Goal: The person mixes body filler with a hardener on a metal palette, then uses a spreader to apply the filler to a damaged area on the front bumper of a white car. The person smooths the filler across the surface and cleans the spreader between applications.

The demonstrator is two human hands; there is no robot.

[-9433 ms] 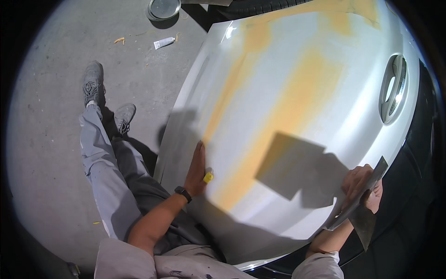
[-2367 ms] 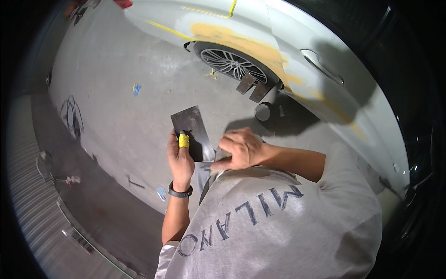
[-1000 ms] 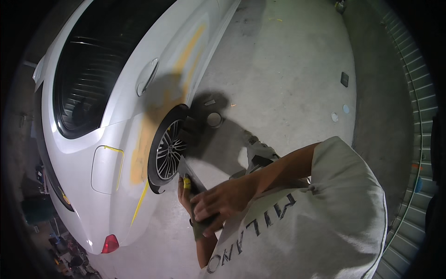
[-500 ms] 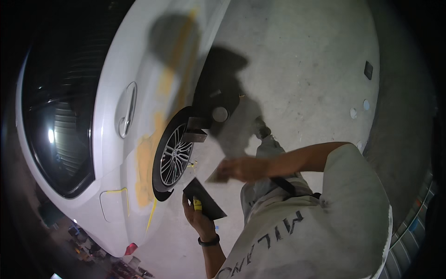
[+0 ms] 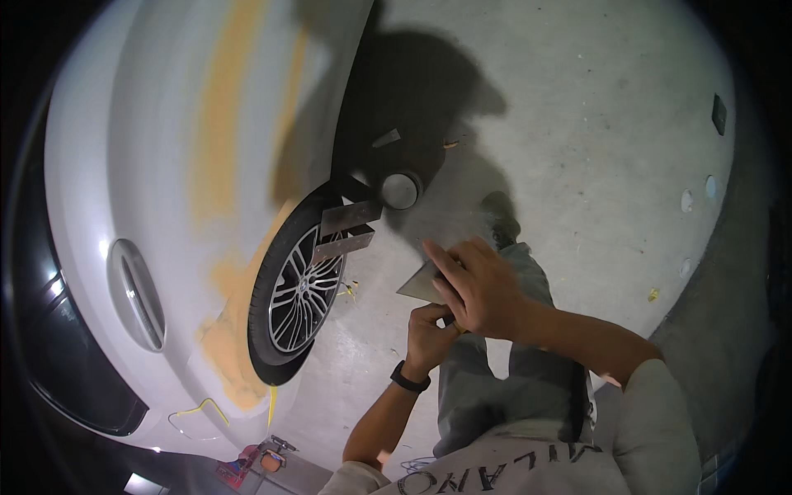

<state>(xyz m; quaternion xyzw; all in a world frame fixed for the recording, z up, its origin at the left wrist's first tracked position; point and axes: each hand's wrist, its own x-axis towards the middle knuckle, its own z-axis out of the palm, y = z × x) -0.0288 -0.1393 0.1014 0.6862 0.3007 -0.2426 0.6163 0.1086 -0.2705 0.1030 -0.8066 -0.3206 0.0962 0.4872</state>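
Observation:
My right hand (image 5: 487,293) has its fingers bent round a thin flat spreader, in front of my left hand. A grey pointed corner of a flat blade (image 5: 419,285) sticks out beside the fingers; whether it belongs to the spreader or the plate I cannot tell. My left hand (image 5: 431,338), with a dark band at the wrist, is closed just below, gripping the dark flat plate, now mostly hidden. A bit of yellow (image 5: 459,327) shows by its fingers. Both hands are to the right of the car's wheel (image 5: 304,289), above the floor.
The pale car body (image 5: 165,165) has yellow-orange filler patches (image 5: 227,351) around the wheel arch and along the side. Two flat metal plates (image 5: 351,216) jut out by the wheel. A round can (image 5: 400,191) and a small flat blade (image 5: 385,138) are in shadow on the floor (image 5: 594,165).
My hands have come together, the right now over the plate, which has tilted mostly out of sight. The view has turned, with the car's side panel filling more of the left.

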